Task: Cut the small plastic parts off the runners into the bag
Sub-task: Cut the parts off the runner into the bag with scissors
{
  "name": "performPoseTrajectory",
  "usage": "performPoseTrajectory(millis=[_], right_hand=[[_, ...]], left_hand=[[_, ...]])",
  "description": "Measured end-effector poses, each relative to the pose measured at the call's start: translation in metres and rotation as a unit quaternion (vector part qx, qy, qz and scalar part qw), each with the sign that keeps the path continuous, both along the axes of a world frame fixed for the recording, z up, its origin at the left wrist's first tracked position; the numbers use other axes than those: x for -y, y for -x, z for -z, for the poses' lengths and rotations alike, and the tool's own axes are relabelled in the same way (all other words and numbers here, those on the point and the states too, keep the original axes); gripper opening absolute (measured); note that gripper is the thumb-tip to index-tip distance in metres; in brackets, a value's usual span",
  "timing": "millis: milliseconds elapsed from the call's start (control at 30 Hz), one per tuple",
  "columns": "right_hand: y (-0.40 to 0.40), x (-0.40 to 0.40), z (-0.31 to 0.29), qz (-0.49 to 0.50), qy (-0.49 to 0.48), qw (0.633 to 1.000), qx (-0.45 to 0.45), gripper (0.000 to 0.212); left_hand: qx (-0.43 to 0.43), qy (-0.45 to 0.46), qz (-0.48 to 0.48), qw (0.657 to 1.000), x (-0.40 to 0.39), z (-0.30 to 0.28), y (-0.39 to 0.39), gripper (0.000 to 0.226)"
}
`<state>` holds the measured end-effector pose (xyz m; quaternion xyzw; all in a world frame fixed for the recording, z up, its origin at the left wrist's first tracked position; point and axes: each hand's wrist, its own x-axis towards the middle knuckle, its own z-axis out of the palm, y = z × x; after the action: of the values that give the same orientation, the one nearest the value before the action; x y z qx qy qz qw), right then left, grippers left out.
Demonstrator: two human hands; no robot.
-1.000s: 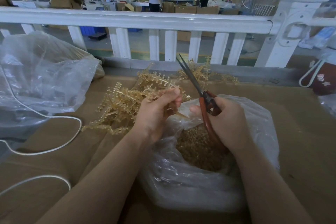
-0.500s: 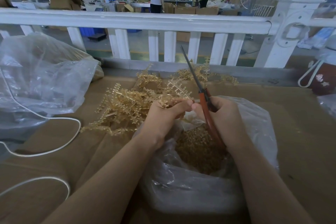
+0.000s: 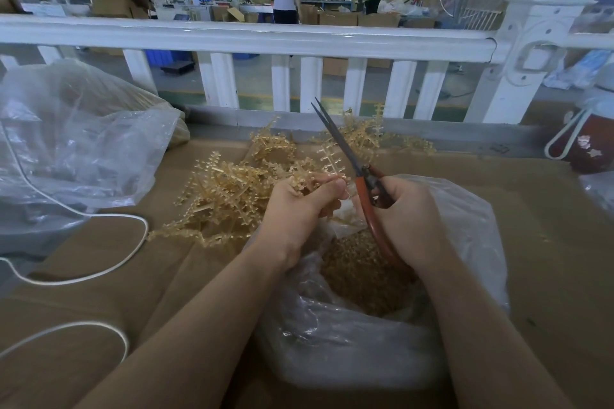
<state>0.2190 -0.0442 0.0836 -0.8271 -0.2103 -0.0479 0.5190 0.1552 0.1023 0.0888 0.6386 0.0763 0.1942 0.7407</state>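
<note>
We work at a cardboard-covered bench [image 3: 548, 242] behind a white railing [image 3: 265, 38]. Our left hand [image 3: 299, 209] pinches a runner [image 3: 329, 159]; our right hand [image 3: 412, 216] grips scissors [image 3: 345, 146] above the bag [image 3: 332, 342] at the near edge.

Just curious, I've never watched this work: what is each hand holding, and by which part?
The right hand holds the scissors by their red handles. The left hand grips a runner at its lower end, over the bag.
</note>
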Motion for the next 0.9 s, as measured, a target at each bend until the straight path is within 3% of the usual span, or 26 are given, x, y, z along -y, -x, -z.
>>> performPoseTrajectory(millis=[167, 267, 500, 667, 900], right_hand=[[0.001, 0.001, 0.0, 0.0, 0.008, 1.0, 0.008, 0.017], [0.001, 0.003, 0.0, 0.0, 0.021, 1.0, 0.014, 0.034], [0.002, 0.009, 0.005, 0.018, 0.106, 0.989, 0.1, 0.052], [0.004, 0.011, 0.005, 0.0, 0.159, 0.977, 0.141, 0.05], [0.004, 0.011, 0.005, 0.014, 0.167, 0.97, 0.175, 0.054]], left_hand=[[0.015, 0.007, -0.016, 1.0, -0.001, 0.001, 0.001, 0.006], [0.03, 0.038, -0.022, 0.999, -0.005, 0.0, 0.002, 0.005], [0.069, 0.041, -0.018, 0.997, -0.011, -0.001, 0.003, 0.012], [0.074, 0.028, -0.019, 0.997, -0.014, 0.001, 0.004, 0.005], [0.058, 0.031, -0.031, 0.997, -0.014, 0.001, 0.002, 0.014]])
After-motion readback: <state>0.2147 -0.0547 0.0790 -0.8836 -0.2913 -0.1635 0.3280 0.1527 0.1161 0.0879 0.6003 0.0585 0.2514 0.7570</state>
